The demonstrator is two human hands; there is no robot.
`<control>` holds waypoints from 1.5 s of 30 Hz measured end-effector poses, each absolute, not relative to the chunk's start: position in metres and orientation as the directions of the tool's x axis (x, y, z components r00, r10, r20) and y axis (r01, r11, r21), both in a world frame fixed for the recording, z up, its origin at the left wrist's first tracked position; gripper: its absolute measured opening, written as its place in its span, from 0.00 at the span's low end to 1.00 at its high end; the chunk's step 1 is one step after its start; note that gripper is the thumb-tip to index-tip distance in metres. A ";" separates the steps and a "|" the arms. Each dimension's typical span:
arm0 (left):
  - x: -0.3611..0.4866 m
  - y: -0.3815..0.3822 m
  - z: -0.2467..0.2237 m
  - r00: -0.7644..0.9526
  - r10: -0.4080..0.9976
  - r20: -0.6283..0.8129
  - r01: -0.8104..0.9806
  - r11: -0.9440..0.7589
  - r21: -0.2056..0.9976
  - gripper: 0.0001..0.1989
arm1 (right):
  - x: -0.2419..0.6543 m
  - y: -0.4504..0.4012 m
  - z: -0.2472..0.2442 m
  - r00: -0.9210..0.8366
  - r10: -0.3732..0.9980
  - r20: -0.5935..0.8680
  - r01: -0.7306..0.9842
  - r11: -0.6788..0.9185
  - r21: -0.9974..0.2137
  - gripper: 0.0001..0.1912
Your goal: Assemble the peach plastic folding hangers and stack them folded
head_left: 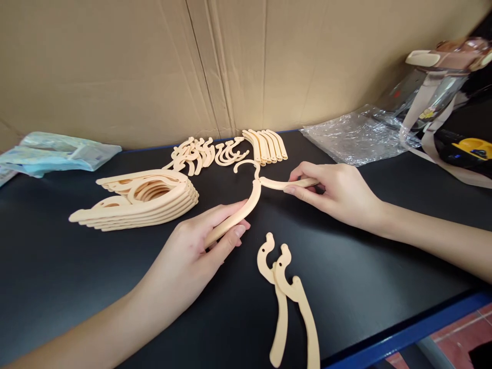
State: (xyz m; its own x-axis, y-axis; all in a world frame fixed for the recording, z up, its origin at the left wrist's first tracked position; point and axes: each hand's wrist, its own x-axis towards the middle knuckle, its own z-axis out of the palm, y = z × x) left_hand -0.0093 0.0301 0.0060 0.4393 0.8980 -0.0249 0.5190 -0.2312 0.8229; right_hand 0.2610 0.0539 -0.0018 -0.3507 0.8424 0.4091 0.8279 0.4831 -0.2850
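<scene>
The black tabletop point(365, 287) ends at a blue edge point(407, 330) at lower right, while cardboard point(230, 61) closes off the far side. Bare surface shows between the right forearm and that near edge, and also left of the left forearm. Room is tighter ahead: a stack of folded hangers point(171, 214) lies just beyond the left hand point(196, 243), with curved hook pieces and a row of hanger arms point(266, 146) behind. Two overlapping hook-and-arm pieces point(280, 328) lie between the forearms, nearer the wearer. The plastic folding hanger point(253, 197) is at the middle, spread between both hands, its hook pointing away. The left hand's fingers and thumb close around one arm; the right hand point(342, 189) pinches the other, fingers curled under.
</scene>
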 end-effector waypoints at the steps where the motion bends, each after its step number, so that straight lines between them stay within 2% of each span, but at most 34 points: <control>1: -0.010 0.030 0.006 0.453 0.891 0.008 0.534 -0.279 0.799 0.21 | 0.262 0.055 -0.002 -0.353 0.843 0.405 0.825 0.485 -0.290 0.10; 8: -0.011 0.028 0.005 0.505 0.846 0.171 0.624 -0.494 0.605 0.16 | 0.266 0.065 -0.003 -0.491 0.771 0.406 0.731 0.618 -0.290 0.09; 11: -0.010 0.027 0.005 0.526 0.831 0.180 0.613 -0.518 0.597 0.15 | 0.269 0.070 -0.004 -0.513 0.762 0.396 0.712 0.635 -0.299 0.11; 17: -0.011 0.030 0.000 0.603 0.769 0.214 0.577 -0.605 0.548 0.11 | 0.271 0.072 -0.003 -0.623 0.677 0.393 0.632 0.731 -0.258 0.24; 22: -0.009 0.026 0.001 0.591 0.780 0.205 0.611 -0.599 0.517 0.09 | 0.264 0.062 0.000 -0.754 0.514 0.410 0.479 0.856 -0.192 0.28; 25: -0.008 0.024 0.001 0.604 0.773 0.195 0.610 -0.605 0.512 0.08 | 0.259 0.057 0.000 -0.780 0.479 0.401 0.453 0.876 -0.165 0.25; 30: -0.009 0.024 0.000 0.617 0.755 0.223 0.580 -0.627 0.520 0.06 | 0.259 0.057 0.000 -0.752 0.490 0.440 0.470 0.868 -0.162 0.18; 34: -0.008 0.023 0.001 0.592 0.774 0.226 0.584 -0.605 0.541 0.05 | 0.262 0.059 0.000 -0.677 0.522 0.519 0.509 0.841 -0.182 0.22; 37: -0.008 0.023 0.002 0.598 0.769 0.228 0.571 -0.608 0.552 0.05 | 0.263 0.059 0.000 -0.629 0.538 0.561 0.565 0.812 -0.145 0.26; 40: -0.009 0.023 0.002 0.600 0.772 0.211 0.573 -0.599 0.559 0.04 | 0.264 0.058 0.001 -0.632 0.582 0.512 0.616 0.778 -0.124 0.24; 45: -0.009 0.023 0.003 0.635 0.744 0.208 0.559 -0.628 0.541 0.06 | 0.263 0.057 0.004 -0.680 0.593 0.431 0.567 0.798 -0.203 0.19</control>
